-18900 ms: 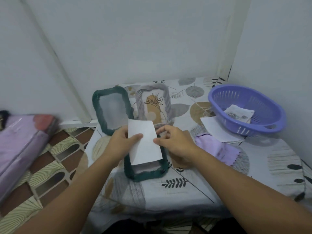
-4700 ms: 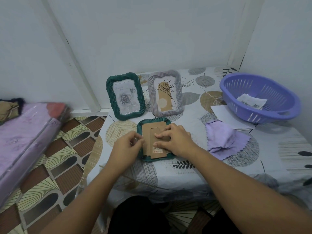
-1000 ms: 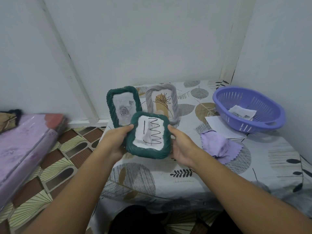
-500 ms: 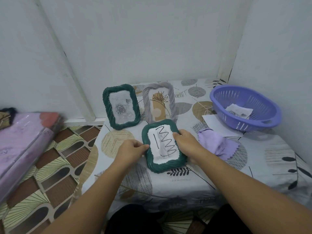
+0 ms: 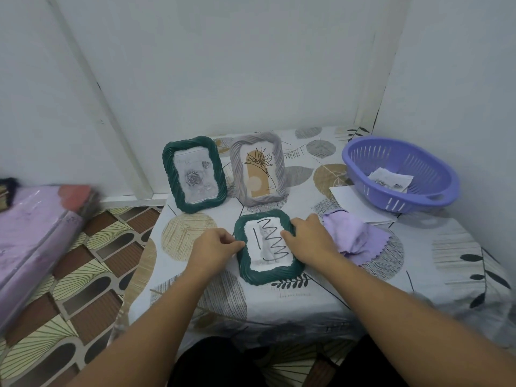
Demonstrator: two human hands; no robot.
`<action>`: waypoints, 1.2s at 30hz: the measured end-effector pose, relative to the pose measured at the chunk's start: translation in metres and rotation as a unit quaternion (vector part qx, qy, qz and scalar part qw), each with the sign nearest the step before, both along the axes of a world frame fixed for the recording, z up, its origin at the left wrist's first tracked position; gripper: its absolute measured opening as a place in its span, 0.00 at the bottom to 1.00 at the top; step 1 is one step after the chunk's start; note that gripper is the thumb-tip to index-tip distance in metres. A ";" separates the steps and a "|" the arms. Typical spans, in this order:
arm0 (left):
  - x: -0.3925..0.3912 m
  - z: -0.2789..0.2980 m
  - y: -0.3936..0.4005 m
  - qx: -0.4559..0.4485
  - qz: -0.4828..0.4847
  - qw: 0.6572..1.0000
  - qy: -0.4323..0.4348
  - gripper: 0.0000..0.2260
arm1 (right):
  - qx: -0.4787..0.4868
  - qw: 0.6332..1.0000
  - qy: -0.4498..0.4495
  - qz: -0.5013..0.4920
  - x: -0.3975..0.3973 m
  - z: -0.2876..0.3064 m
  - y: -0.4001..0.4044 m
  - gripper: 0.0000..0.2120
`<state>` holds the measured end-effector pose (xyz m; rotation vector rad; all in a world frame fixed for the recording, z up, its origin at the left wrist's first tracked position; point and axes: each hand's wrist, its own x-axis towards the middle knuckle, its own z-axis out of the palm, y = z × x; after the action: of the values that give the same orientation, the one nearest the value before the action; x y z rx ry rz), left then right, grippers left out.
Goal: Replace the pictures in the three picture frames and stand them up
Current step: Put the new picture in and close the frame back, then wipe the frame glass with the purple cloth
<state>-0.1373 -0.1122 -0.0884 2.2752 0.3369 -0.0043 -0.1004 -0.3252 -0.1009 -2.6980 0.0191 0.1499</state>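
Since a second ago we have brought the small dark-green rope-edged picture frame down from mid-air, and it now rests low on the bench, face up toward us, near the front edge. It sits between our hands: our left hand pinches its left rim with curled fingers, and our right hand grips the right rim, fingertips lying over the glass. Inside the frame we see a white sheet with a black zigzag scribble and a short stroke over a faint grey figure.

Behind it two more frames stand upright side by side: a larger dark-green rope-edged frame with a grey rose print, and a grey rope-edged frame with a tan arch and line-drawn plant. Just right of our right hand lies a crumpled lilac cloth, then white paper sheets tucked under a purple slotted plastic basket holding a printed slip. Bare leaf-patterned bench lies left of the frame and in front of it.
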 end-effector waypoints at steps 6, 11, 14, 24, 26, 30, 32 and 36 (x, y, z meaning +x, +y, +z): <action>0.005 -0.005 0.007 -0.077 0.011 0.997 0.022 0.10 | 0.038 0.998 -0.045 0.020 -0.001 0.020 -0.017 0.22; 0.006 -0.002 0.006 -0.101 0.013 0.994 0.035 0.11 | -0.053 0.995 -0.085 0.011 0.000 0.047 -0.052 0.07; 0.007 0.000 0.006 -0.112 0.013 0.993 0.046 0.11 | -0.070 0.997 -0.025 0.016 -0.002 0.059 -0.070 0.11; 0.010 -0.002 0.008 -0.117 0.019 0.991 0.058 0.12 | -0.154 0.977 0.091 0.112 0.001 0.054 -0.079 0.09; 0.010 -0.002 0.008 -0.119 0.017 0.991 0.055 0.12 | -0.157 0.978 0.076 0.115 0.003 0.049 -0.077 0.12; 0.009 -0.001 0.007 -0.120 0.016 0.991 0.055 0.12 | 0.017 0.995 -0.012 0.096 -0.001 0.046 -0.066 0.06; 0.008 0.003 0.006 -0.129 0.028 0.990 0.045 0.11 | 0.131 0.987 -0.045 0.082 -0.003 0.051 -0.058 0.04; 0.000 0.019 -0.005 -0.035 0.022 0.995 -0.086 0.09 | 0.287 0.954 -0.056 0.068 -0.007 0.066 -0.047 0.04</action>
<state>-0.1377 -0.1172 -0.0697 2.1797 0.2908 0.1992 -0.1076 -0.3726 -0.0348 -2.1204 -0.2133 0.0343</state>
